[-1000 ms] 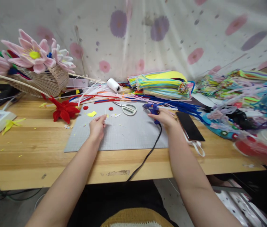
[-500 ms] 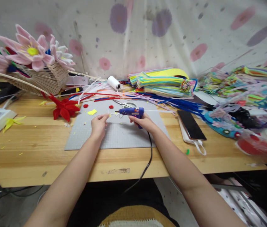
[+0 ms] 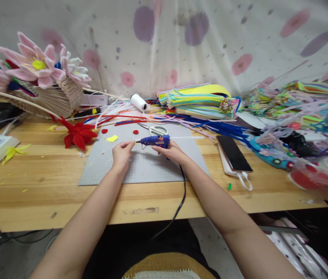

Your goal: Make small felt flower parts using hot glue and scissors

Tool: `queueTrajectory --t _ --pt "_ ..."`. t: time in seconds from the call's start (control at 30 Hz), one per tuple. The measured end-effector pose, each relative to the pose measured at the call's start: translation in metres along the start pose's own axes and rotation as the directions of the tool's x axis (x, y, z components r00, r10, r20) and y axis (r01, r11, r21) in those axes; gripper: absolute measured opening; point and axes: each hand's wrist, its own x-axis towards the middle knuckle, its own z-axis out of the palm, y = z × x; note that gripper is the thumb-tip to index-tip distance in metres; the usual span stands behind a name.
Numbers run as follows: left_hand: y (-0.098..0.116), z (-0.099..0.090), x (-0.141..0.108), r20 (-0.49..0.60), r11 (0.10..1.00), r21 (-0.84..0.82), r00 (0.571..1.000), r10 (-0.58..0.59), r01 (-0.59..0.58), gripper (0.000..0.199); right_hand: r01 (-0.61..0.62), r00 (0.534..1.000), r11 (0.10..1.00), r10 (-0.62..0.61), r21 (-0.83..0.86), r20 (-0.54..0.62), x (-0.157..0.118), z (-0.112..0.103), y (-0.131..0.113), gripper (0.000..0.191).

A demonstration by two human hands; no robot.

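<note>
My right hand (image 3: 170,150) is wrapped round a blue glue gun (image 3: 155,140) with a clear glue stick (image 3: 187,137) out of its back. The gun's nozzle points left and meets the fingertips of my left hand (image 3: 122,154). Those fingers are pinched on a tiny yellowish piece, too small to make out well. Both hands are over a grey cutting mat (image 3: 149,170). On the mat beyond them lie two red discs (image 3: 135,132), a yellow scrap (image 3: 112,138) and scissors (image 3: 158,130).
A red flower (image 3: 78,133) lies left of the mat, below a basket of pink flowers (image 3: 38,64). Bundled pipe cleaners (image 3: 199,99) line the back. A phone (image 3: 233,153) rests on the right. The gun's black cord (image 3: 183,193) hangs over the front edge.
My right hand has moved the glue gun left, so its nozzle now reaches my left fingertips. My left hand has barely moved.
</note>
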Motion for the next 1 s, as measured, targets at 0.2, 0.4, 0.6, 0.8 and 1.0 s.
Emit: queueTrajectory --t 0.2,0.4,0.6,0.8,1.0 --pt "0.0008 0.0006 -0.0008 -0.008 1.0 0.004 1.0 -0.005 0.005 0.019 -0.021 1.0 1.0 0.021 0.012 0.004 0.0011 -0.0001 0.0009 0.042" --pt "0.0005 0.0004 -0.001 0.002 1.0 0.007 1.0 0.0 0.0 0.018 -0.017 1.0 1.0 0.017 0.009 0.007 0.0007 -0.0006 -0.0004 0.042" --pt "-0.001 0.0001 -0.0002 0.003 1.0 0.005 1.0 -0.001 0.001 0.02 -0.017 1.0 1.0 0.017 0.023 0.009 0.0013 -0.0003 0.001 0.044" --pt "0.0001 0.0001 -0.0002 0.01 1.0 -0.006 1.0 -0.006 0.006 0.019 -0.021 1.0 1.0 0.021 0.019 0.009 0.0005 -0.0006 -0.0021 0.043" --pt "0.0002 0.0001 -0.0002 0.015 1.0 0.001 1.0 -0.002 0.002 0.02 -0.027 0.999 1.0 0.027 0.014 0.021 0.0 -0.0006 -0.0033 0.041"
